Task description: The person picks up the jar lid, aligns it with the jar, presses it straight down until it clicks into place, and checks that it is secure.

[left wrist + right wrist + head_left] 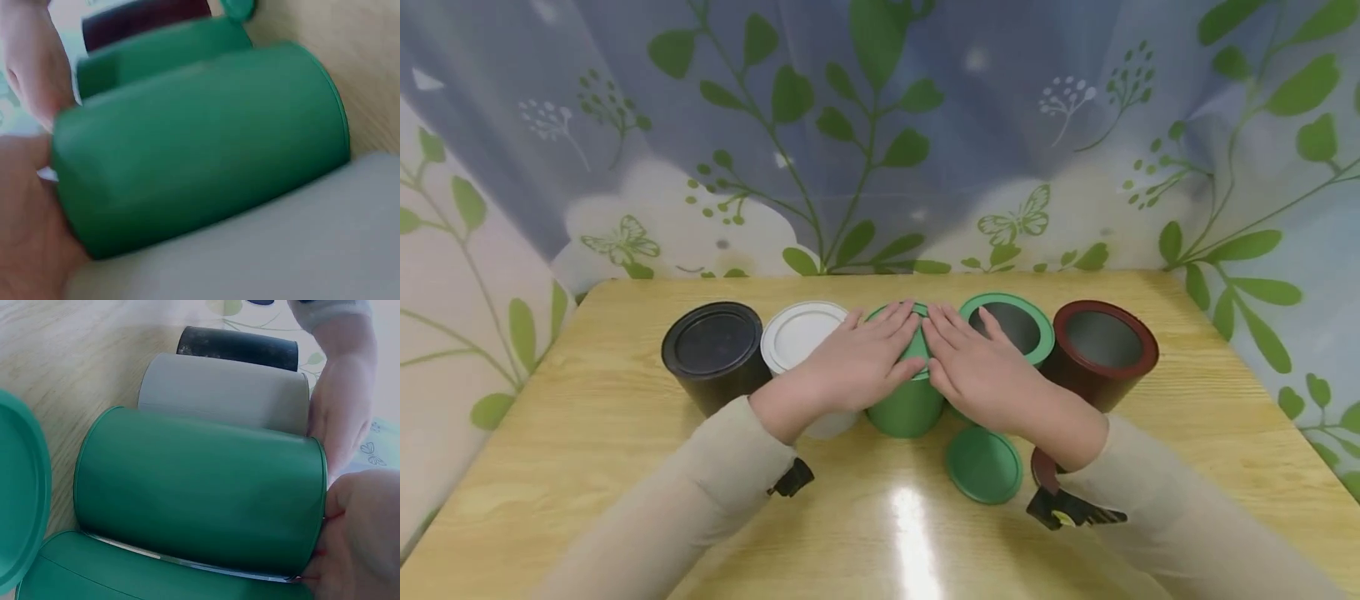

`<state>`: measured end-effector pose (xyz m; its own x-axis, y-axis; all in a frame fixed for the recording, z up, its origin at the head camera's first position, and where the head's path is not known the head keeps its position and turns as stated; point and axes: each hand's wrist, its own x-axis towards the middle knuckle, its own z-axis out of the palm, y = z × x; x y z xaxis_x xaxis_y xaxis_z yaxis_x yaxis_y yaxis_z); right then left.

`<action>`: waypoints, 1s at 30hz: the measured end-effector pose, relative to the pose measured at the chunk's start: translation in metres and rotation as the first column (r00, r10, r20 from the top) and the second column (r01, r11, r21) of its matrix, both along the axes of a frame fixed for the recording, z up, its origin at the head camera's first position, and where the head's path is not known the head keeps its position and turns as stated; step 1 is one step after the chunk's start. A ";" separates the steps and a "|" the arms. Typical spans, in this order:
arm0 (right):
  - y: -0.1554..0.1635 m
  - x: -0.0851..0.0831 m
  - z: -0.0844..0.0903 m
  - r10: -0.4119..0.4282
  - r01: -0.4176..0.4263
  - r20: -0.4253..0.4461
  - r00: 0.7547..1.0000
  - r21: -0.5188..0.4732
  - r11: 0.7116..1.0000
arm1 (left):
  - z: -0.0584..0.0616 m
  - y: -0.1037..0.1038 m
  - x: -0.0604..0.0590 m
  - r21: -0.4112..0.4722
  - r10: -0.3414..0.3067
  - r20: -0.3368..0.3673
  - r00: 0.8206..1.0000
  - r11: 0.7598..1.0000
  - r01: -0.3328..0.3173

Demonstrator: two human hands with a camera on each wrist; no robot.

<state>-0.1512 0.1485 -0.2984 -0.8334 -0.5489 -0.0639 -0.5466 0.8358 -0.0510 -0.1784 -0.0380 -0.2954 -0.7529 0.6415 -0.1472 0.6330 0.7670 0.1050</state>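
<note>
Both hands rest flat on the green lid (916,354) of the middle green canister (906,414), their fingertips meeting near its far side. The left hand (865,360) reaches in over the edge of the white canister (793,337). Extended fingers of the right hand (981,373) come from the other side, across part of an open green canister (1043,337). In the left wrist view the middle canister (200,150) stands upright against the palms at its top. The right wrist view shows the same canister (200,494) between its neighbours.
A black lidded canister (715,379) stands at the left end of the row, an open dark red canister (1086,383) at the right. On the wooden table (842,533) lie a loose green lid (985,467) and a dark red lid (1042,468) partly under the right forearm. A leaf-patterned curtain (925,200) hangs behind.
</note>
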 end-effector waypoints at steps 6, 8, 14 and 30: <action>0.000 -0.001 0.000 -0.011 0.011 -0.041 0.999 0.010 1.000 | 0.002 -0.005 0.006 -0.006 0.040 -0.032 0.999 0.999 -0.040; 0.000 -0.001 0.000 -0.015 0.016 -0.039 0.999 0.006 1.000 | 0.003 -0.005 0.007 0.003 0.040 -0.028 0.999 0.999 -0.040; -0.001 -0.002 -0.002 -0.019 0.020 -0.048 0.999 0.020 1.000 | 0.000 -0.009 0.007 0.013 0.081 -0.019 0.997 0.997 -0.081; 0.013 0.013 -0.004 0.040 -0.046 -0.128 0.991 -0.044 0.998 | 0.006 -0.019 0.027 0.114 0.075 -0.084 0.994 0.991 -0.065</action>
<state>-0.1378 0.1619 -0.3020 -0.8088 -0.5841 0.0679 -0.5863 0.8099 -0.0174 -0.1510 -0.0566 -0.2890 -0.8031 0.5957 -0.0096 0.5889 0.7962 0.1385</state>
